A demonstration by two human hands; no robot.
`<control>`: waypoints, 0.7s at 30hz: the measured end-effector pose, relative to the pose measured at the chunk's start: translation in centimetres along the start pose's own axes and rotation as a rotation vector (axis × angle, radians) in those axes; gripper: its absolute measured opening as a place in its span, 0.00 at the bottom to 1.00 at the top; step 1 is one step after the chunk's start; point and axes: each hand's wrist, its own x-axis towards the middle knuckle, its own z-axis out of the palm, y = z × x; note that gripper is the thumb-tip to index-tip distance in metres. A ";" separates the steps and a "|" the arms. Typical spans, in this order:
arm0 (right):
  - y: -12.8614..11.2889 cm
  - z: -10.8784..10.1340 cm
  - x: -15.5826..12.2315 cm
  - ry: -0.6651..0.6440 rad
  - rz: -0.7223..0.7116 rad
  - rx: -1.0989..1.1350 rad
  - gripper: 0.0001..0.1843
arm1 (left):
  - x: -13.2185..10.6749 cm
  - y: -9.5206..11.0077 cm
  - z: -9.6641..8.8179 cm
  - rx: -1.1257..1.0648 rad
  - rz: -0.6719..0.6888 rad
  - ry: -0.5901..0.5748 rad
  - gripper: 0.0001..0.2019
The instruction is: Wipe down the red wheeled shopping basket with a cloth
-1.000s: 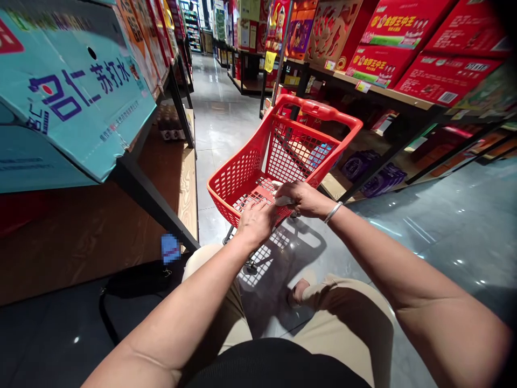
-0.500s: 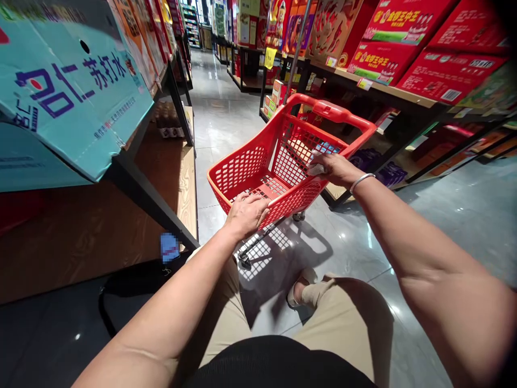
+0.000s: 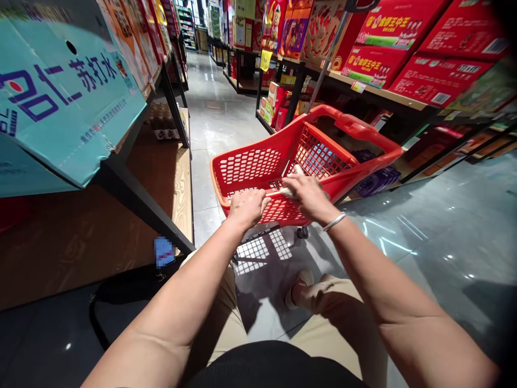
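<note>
A red plastic wheeled shopping basket (image 3: pixel 250 167) stands on the glossy grey floor in front of me, tilted, with its mesh walls and red handle (image 3: pixel 355 126) on the far right side. My left hand (image 3: pixel 245 207) is closed over the basket's near rim. My right hand (image 3: pixel 309 196), with a silver bangle on the wrist, presses a small white cloth (image 3: pixel 287 191) against the near rim, fingers closed on it. My knees in beige trousers show below.
A black-framed shelf with a tilted teal carton (image 3: pixel 60 102) and a wooden lower board stands at my left. Shelves with red boxes (image 3: pixel 404 54) line the right. A black bag (image 3: pixel 121 302) lies on the floor at the left. The aisle runs ahead.
My right hand came back with the cloth from the basket's far right wall to the near rim beside my left hand. The basket has turned and tilted, its handle swinging rightwards.
</note>
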 end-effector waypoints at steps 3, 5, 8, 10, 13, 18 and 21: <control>-3.2 1.5 -0.5 0.123 0.000 -0.015 0.31 | 0.1 -0.4 -0.1 -0.009 -0.046 -0.023 0.20; -3.6 2.3 -1.0 0.159 -0.009 -0.031 0.27 | 0.0 -0.6 -0.3 -0.022 -0.049 -0.045 0.21; -2.2 2.7 -1.8 0.205 -0.047 -0.024 0.23 | -0.1 -0.6 -0.6 -0.027 -0.034 -0.080 0.22; -0.9 2.7 -2.1 0.234 -0.079 0.025 0.26 | 0.0 -0.5 -0.7 -0.020 -0.027 -0.093 0.22; 0.2 2.1 -1.9 0.276 -0.085 0.145 0.42 | 0.0 -0.3 -0.6 -0.010 -0.023 -0.096 0.23; -1.4 0.9 -0.9 0.143 0.010 0.054 0.27 | -0.2 -0.8 -0.7 0.006 -0.019 -0.097 0.25; -3.4 0.5 -0.4 0.129 0.094 -0.029 0.23 | -0.5 -1.5 -1.3 0.016 -0.033 -0.096 0.24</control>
